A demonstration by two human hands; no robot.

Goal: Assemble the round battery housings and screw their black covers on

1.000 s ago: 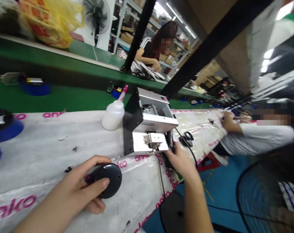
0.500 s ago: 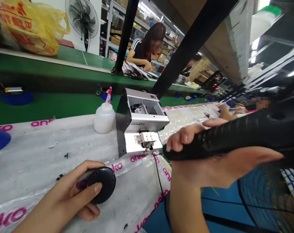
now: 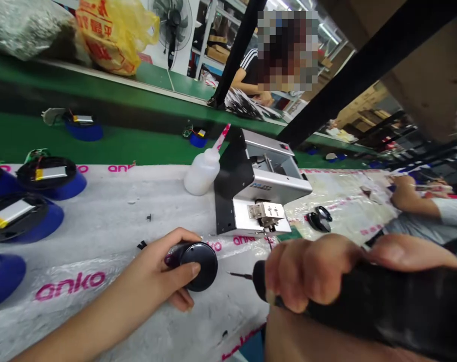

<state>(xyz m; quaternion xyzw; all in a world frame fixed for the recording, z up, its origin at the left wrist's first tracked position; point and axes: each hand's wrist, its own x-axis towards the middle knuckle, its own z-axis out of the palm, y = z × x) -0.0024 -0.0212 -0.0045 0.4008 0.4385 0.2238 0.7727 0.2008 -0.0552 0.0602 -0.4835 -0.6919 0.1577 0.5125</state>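
My left hand (image 3: 158, 274) grips a round black part (image 3: 205, 266) with a flat disc face, thumb pressed on that face. My right hand (image 3: 311, 269) is wrapped around a black electric screwdriver (image 3: 394, 296). Its thin bit (image 3: 240, 275) points left at the round part, with a small gap between them. Just behind the hands stands a silver and black screw-feeding machine (image 3: 268, 186), its metal block facing me. A white squeeze bottle (image 3: 201, 173) with a pink-patterned spout is beside the machine.
Several blue and black round units (image 3: 13, 216) with batteries sit at the left. Small black round parts (image 3: 319, 218) lie right of the machine. Dark posts (image 3: 349, 70) slant across the back. A yellow bag (image 3: 111, 35) rests on the shelf, and co-workers sit beyond and at right.
My view has swung left, so the scene sits further right. The screwdriver has come down from a raised position, and its bit now points toward the round part in my left hand.
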